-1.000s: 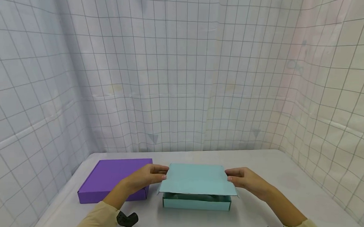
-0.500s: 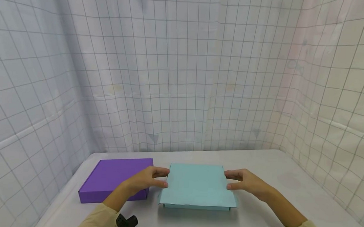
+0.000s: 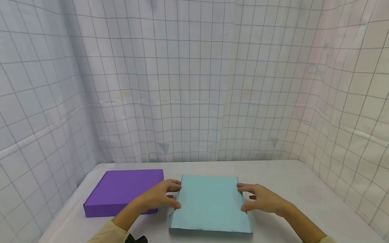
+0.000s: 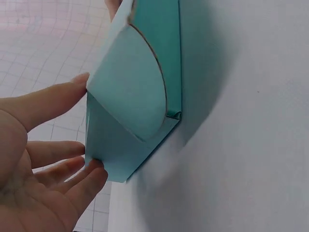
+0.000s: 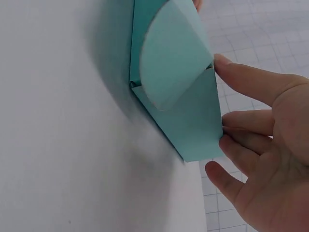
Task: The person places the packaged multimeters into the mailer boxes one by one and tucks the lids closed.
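A light teal cardboard box (image 3: 212,202) lies on the white table between both hands, its lid lowered almost flat. In the wrist views a rounded side flap (image 4: 130,82) hangs outside the box's side wall at the front corner. My left hand (image 3: 158,196) touches the left edge with its thumb and fingertips, fingers relaxed. On the opposite edge, my right hand (image 3: 264,200) rests its thumb and fingertips in much the same way. Another rounded flap (image 5: 174,58) shows outside the right wall. What is inside the box is hidden.
A closed purple box (image 3: 123,191) lies left of the teal one, close behind the left hand. The white table (image 3: 308,191) extends to the right. Gridded white curtains (image 3: 196,81) stand around the back and sides.
The teal lid has swung down at the front; its front flap now covers the front wall and the gap that showed dark contents. Both hands have moved slightly towards the front along the edges.
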A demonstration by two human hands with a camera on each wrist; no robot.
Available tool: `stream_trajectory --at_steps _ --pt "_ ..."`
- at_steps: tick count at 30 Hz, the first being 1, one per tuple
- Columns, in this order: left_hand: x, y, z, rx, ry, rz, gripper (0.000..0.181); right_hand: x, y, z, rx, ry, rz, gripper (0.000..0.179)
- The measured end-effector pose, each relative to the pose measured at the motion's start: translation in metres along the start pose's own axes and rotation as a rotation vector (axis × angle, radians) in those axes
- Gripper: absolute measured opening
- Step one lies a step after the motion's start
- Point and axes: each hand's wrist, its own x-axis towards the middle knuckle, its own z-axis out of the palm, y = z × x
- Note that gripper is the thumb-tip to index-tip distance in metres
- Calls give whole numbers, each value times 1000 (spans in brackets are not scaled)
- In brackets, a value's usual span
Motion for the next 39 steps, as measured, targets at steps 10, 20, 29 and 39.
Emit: stream_trajectory --at_steps 10,20,29,39 --pt "-5 5 11 34 88 -69 84 1 -18 2 -323 -50 -23 72" --pt "-10 10 20 48 160 -117 70 10 -31 29 -462 -96 -190 75" --pt "-32 7 39 150 214 -167 71 15 -28 40 -479 -112 -215 82" --pt "-59 8 53 163 233 -251 53 24 -46 25 -515 -161 -175 77"
